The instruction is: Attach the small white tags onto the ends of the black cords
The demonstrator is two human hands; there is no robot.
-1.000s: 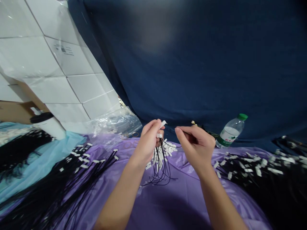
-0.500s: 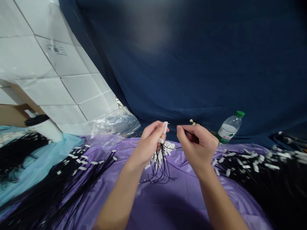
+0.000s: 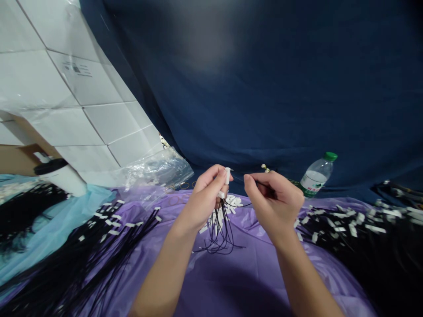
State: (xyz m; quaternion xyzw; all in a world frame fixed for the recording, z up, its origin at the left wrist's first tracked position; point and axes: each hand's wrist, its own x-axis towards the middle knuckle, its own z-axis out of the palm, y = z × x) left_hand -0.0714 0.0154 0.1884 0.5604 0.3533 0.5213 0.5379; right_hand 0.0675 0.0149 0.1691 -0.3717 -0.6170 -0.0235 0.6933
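Note:
Between the thumb and fingers of my left hand (image 3: 208, 193) is a small white tag (image 3: 228, 175), standing upright. Thin black cords (image 3: 224, 237) hang in loops below that hand, with another white piece (image 3: 221, 194) at their top. One strand runs across toward my right hand (image 3: 274, 196), which is closed in a pinch with a black cord (image 3: 263, 182) at its fingers. The two hands are apart at about the same height. Behind and under the cords lies a pile of small white tags (image 3: 233, 204) on the purple sheet (image 3: 238, 273).
Bundles of black cords with white tags lie at left (image 3: 76, 251) and right (image 3: 373, 246). A plastic bottle (image 3: 315, 178) with a green cap stands behind my right hand. A white cup (image 3: 64, 176) with a black lid is at far left. Dark blue cloth (image 3: 264, 88) hangs ahead.
Very little differs. My right hand has shifted slightly to the right, and the hanging cords have swayed a little. My left hand keeps its hold on the white tag.

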